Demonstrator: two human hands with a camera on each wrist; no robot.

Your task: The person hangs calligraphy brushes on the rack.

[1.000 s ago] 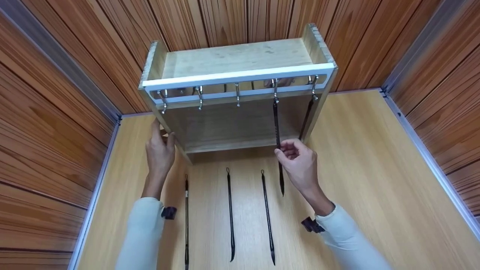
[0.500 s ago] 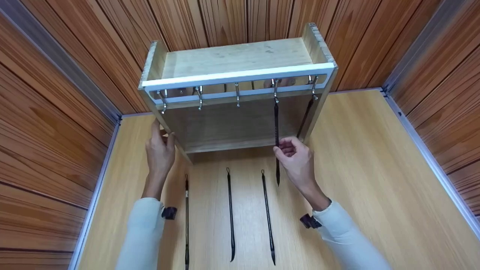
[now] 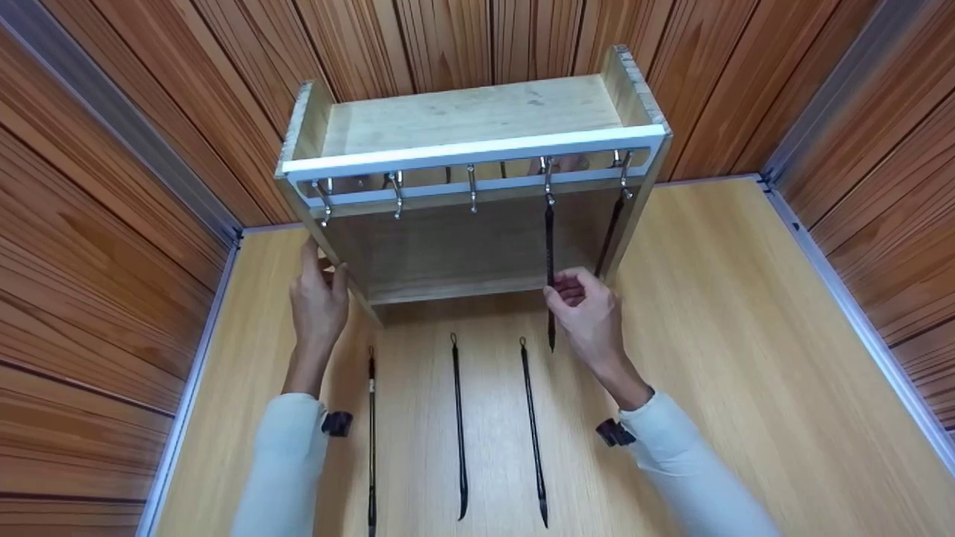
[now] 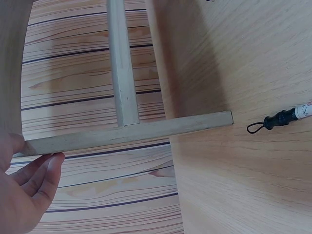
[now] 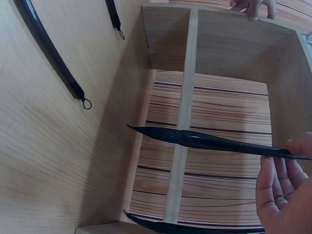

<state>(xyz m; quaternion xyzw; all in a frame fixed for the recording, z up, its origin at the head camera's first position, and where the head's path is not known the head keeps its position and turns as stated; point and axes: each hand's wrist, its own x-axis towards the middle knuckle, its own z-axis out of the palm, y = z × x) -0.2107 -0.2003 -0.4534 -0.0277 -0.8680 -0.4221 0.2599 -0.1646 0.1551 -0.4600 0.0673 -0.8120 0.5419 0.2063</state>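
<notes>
My right hand (image 3: 593, 321) pinches a dark calligraphy brush (image 3: 550, 239) by its handle, tip down. Its upper end meets the lower end of a metal hook (image 3: 548, 179); the loop is too small to make out. In the right wrist view, thumb and fingertips hold the same brush (image 5: 214, 143). A second brush (image 3: 610, 231) hangs from the rightmost hook (image 3: 625, 175), beside that hand. My left hand (image 3: 319, 309) grips the left side of a wooden rack (image 3: 477, 115), thumb and fingers on either side of its panel (image 4: 122, 139) in the left wrist view.
Three brushes lie on the wooden table (image 3: 746, 335) before the rack: a left one (image 3: 371, 440), a middle one (image 3: 459, 425) and a right one (image 3: 533, 432). Three hooks on the left, such as the middle hook (image 3: 472, 190), bear nothing. Wood-panelled walls (image 3: 89, 246) surround the table.
My right hand has moved slightly up and left, and the tip of its brush is higher. The brush at the rightmost hook swung a little. My left hand has stayed put.
</notes>
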